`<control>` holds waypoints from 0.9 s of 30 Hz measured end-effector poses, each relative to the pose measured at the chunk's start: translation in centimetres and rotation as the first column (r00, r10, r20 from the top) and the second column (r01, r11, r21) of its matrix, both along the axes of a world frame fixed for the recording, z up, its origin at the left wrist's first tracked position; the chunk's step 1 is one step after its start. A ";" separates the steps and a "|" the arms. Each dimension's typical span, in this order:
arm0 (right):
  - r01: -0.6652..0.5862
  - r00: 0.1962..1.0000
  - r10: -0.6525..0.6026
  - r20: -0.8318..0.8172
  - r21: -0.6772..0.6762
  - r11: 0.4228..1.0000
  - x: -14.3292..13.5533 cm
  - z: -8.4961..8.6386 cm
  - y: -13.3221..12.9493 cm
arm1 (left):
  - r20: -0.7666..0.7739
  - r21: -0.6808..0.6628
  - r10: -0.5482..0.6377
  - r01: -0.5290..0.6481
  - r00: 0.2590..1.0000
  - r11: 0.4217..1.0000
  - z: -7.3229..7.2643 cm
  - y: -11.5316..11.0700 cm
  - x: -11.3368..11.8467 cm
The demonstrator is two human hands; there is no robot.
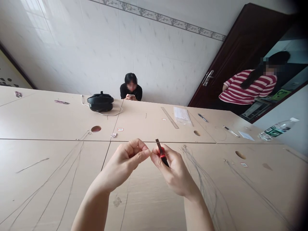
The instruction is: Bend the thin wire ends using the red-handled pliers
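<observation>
Above the front part of the table, my left hand (131, 157) is closed in a pinch, with thumb and forefinger together. What it pinches is too small to make out. My right hand (172, 166) is wrapped round a small red and black tool (163, 155), whose flat dark tip points up and away. The fingertips of both hands nearly meet, and a tiny yellowish thing shows between them. Thin grey wires (198, 171) lie on the table to the right of my right hand, and more thin wires (64, 179) spread out at the left.
On the wooden table (141, 199) are a black case (100, 102) with a white cable, a ruler (169, 117), a plastic bag (183, 116), pens (231, 131) and a water bottle (278, 129). One person (131, 88) sits opposite; another (250, 85) stands by the door.
</observation>
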State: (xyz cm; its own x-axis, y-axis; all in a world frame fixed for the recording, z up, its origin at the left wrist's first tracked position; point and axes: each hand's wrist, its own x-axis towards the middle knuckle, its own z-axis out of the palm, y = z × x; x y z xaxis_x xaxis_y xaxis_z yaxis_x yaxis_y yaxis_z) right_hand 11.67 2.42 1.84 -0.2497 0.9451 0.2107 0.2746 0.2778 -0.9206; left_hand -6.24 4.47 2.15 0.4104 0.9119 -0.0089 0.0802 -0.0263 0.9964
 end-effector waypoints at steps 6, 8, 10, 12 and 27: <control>0.001 1.000 -0.002 -0.013 -0.019 1.000 0.1 0.0 0.0 | -0.032 0.051 0.048 -0.046 0.998 0.998 -0.2 0.1 0.4; 0.008 1.000 -0.008 -0.001 -0.040 0.999 0.2 0.1 0.0 | -0.034 0.058 0.045 -0.043 0.998 0.997 -0.2 0.1 0.5; 0.012 1.000 -0.011 0.014 -0.058 0.998 0.5 0.2 0.0 | -0.049 0.059 0.049 -0.046 0.998 0.997 -0.1 0.1 0.5; 0.027 1.000 -0.027 0.016 -0.063 0.998 0.7 0.3 0.0 | -0.066 0.053 0.052 -0.048 0.996 0.997 0.0 0.0 0.5; 0.093 0.996 -0.093 0.016 0.005 0.996 1.1 0.0 0.0 | -0.062 0.009 -0.004 0.005 0.998 1.000 0.5 -0.2 0.7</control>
State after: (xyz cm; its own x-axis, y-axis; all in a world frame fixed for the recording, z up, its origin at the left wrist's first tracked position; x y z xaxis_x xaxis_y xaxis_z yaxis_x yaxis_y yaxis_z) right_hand 12.78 2.42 1.84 -0.1641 0.9636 0.2110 0.3143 0.2538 -0.9148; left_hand -5.56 4.27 2.67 0.4136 0.9101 -0.0261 0.1415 -0.0359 0.9893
